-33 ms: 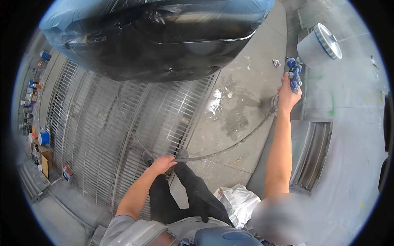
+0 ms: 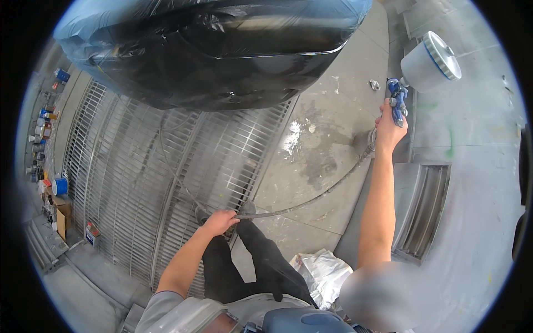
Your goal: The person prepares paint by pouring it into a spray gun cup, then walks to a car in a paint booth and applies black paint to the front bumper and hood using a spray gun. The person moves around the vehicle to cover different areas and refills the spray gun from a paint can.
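Note:
Stretched out to the far right, my right hand (image 2: 391, 131) is closed around the handle of a blue spray gun (image 2: 397, 101). A large white paint cup (image 2: 423, 67) with a lid sits on the gun, tilted to the right. From below that hand a grey air hose (image 2: 325, 193) sags down to the left. My left hand (image 2: 221, 222) is closed on this hose in front of my legs. Ahead stands a dark car body part (image 2: 261, 77), glossy black, with blue plastic film (image 2: 89, 36) around it.
Metal floor grating (image 2: 127, 177) spreads under the car and at my left, with more hose across it. Cans, including a blue one (image 2: 59, 186), line the left wall. A grey wall with a vent (image 2: 426, 211) is close on my right. Crumpled sheeting (image 2: 322, 277) lies beside my legs.

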A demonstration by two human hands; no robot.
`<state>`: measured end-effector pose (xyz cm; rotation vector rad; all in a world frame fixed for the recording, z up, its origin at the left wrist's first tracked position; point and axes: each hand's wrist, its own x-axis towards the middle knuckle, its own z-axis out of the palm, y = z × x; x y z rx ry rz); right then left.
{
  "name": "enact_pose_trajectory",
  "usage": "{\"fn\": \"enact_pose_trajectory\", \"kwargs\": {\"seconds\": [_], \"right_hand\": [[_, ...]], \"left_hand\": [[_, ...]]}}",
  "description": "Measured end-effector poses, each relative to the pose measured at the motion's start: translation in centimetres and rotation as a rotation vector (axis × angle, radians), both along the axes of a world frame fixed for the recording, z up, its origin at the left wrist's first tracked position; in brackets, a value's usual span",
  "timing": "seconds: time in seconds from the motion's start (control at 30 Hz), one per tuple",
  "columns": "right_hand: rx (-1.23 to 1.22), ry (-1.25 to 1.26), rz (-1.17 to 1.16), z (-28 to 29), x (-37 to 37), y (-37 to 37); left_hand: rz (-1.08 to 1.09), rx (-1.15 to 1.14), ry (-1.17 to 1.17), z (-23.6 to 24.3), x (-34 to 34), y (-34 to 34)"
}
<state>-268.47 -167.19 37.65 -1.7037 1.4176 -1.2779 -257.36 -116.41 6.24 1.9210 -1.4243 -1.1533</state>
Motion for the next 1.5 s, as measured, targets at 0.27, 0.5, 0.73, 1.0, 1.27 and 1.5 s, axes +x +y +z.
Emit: {"fn": "enact_pose_trajectory", "kwargs": {"seconds": [0.27,0.5,0.73,1.0,1.27,1.5], "right_hand": [[0.201,0.063,0.144,-1.6,2.4,8.8],[0.295,0.131,0.271,-1.5,7.0,20.8],[0.24,0.038,0.518,-2.6,14.7,32.7],[0.279,-0.004,1.027,-3.7,23.7,40.7],[0.344,0.028,0.876,-9.1,18.8,33.7],[0.334,0.072,0.542,-11.1,4.8,19.3]], "left_hand": [[-0.099,-0.004,-0.05,-0.3,-0.7,5.9],[-0.177,0.045,-0.002,-1.5,-0.6,13.9],[-0.21,0.065,0.01,-0.6,1.4,20.7],[-0.164,0.051,-0.017,-0.4,2.9,23.6],[-0.183,-0.007,-0.043,-1.0,1.9,18.5],[-0.273,-0.051,-0.125,-3.6,-1.9,11.0]]}}
